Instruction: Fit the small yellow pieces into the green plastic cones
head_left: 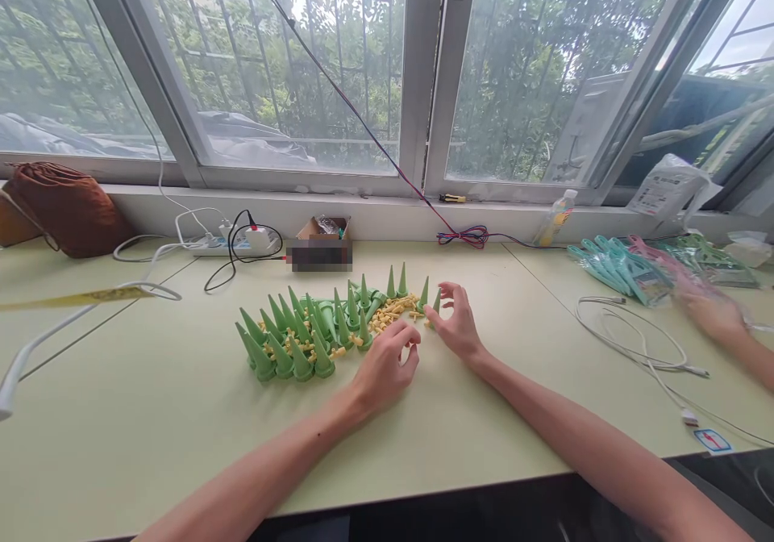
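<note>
Several green cone-shaped plastic spikes (302,360) stand point up in a cluster on the table, with small yellow valve-like pieces (393,310) among them and heaped at their right end. My left hand (387,368) is just in front of the cluster, fingers curled and thumb and index nearly meeting; anything between the tips is too small to make out. At the cluster's right end, my right hand (460,324) has its thumb and fingers around a green spike (436,303). Another green spike (424,293) stands immediately left of it. A few spikes lie tilted in the middle.
Behind the cluster sit a small cardboard box (334,227) and a power strip with cables (242,241). A brown pouch (64,207) lies far left. To the right are white cables (632,336), bagged teal items (622,268), a bottle (556,219) and another person's hand (713,312).
</note>
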Available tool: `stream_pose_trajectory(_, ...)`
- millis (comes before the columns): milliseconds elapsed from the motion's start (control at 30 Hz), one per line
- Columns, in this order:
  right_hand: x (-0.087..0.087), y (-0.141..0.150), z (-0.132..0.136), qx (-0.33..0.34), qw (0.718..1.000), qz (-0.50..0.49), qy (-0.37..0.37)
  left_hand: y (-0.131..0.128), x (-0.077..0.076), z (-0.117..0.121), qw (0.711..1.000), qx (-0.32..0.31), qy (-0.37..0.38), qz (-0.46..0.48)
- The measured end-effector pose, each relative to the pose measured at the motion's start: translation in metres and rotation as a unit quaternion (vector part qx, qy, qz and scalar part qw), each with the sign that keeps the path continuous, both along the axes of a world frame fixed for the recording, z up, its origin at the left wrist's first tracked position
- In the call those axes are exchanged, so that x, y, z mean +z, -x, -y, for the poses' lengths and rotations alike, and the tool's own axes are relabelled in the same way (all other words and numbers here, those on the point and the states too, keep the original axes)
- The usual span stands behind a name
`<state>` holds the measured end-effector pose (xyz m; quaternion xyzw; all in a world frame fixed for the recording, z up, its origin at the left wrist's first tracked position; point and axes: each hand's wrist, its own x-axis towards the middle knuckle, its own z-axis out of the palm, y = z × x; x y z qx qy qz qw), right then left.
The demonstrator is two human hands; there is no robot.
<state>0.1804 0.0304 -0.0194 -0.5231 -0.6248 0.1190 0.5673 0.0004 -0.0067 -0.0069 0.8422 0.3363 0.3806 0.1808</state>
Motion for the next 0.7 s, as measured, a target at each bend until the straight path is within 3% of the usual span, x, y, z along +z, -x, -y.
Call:
stream_pose_trajectory(167,-0.0051,-0.0024,-0.0072,0.112,0.991,-0.04,0.056,0.0001,0.0003,0.0008,1.0,-0.002,0.012,-0.018)
stream_pose_trajectory(300,-0.0061,-0.0037,-0.0089,0.165,0.979,-0.061,0.099,-0.0001,-0.0013,-0.0008,0.999,-0.004,0.025,-0.025)
stream_pose_trajectory(700,-0.0028,-0.0028,-0.0042,0.222,0.967,-0.079,0.098,0.0,-0.0008,-0.0017,0.999,0.016,0.047,0.02)
